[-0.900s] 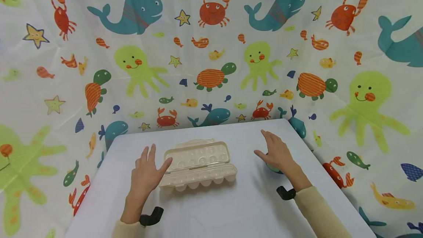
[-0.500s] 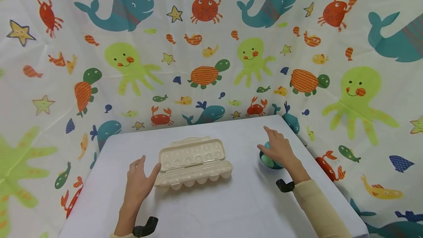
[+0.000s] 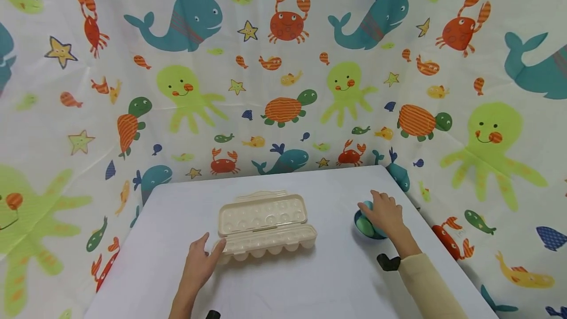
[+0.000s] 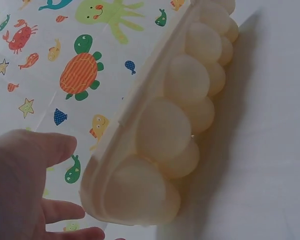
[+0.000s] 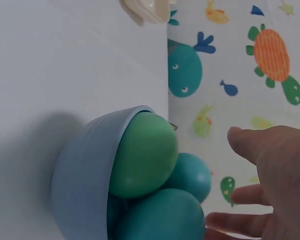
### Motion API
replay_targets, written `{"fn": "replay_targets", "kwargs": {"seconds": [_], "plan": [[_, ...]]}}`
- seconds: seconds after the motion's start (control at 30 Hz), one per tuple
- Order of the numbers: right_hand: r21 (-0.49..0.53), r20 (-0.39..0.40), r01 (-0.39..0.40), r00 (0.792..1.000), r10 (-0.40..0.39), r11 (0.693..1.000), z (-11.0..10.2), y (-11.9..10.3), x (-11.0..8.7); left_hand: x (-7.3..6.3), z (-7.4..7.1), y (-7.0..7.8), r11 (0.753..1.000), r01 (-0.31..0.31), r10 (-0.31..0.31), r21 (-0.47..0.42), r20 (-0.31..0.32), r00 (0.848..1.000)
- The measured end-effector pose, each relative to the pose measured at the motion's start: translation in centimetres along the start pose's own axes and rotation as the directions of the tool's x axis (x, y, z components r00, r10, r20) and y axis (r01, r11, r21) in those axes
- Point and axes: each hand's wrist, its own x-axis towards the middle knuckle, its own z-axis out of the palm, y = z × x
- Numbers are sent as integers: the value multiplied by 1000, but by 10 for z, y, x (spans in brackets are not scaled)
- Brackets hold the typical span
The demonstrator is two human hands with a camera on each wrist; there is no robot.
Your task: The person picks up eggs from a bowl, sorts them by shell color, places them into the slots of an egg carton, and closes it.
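Note:
A cream plastic egg carton (image 3: 263,214) stands on the white table with its lid folded back. My left hand (image 3: 197,264) is at the carton's left end, thumb and fingers spread; in the left wrist view its fingertips come right up to the carton's end, beside the rounded cups (image 4: 162,127). On the right, a small blue bowl (image 5: 82,172) holds a green egg (image 5: 146,155) and teal eggs (image 5: 162,215) heaped above its rim. My right hand (image 3: 389,216) hovers over this bowl, fingers loosely bent and apart, with nothing between them.
A white cloth covers the table (image 3: 283,289). Behind and beside it hangs a curtain (image 3: 248,117) printed with sea animals. The carton stands left of the bowl, with a stretch of table between them. Black wrist cameras (image 3: 388,262) sit on both wrists.
My right hand has come down and back over the bowl, its fingers bending more. The left hand has moved down and in toward the carton's left end. The head view has shifted slightly.

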Motion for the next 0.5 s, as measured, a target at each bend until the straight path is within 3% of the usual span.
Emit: {"fn": "replay_targets", "kwargs": {"seconds": [0.5], "plan": [[-37,13,32,999,-31,999,5,2,-2,-2,15,-12,994,40,-45,-101,-45,998]]}}
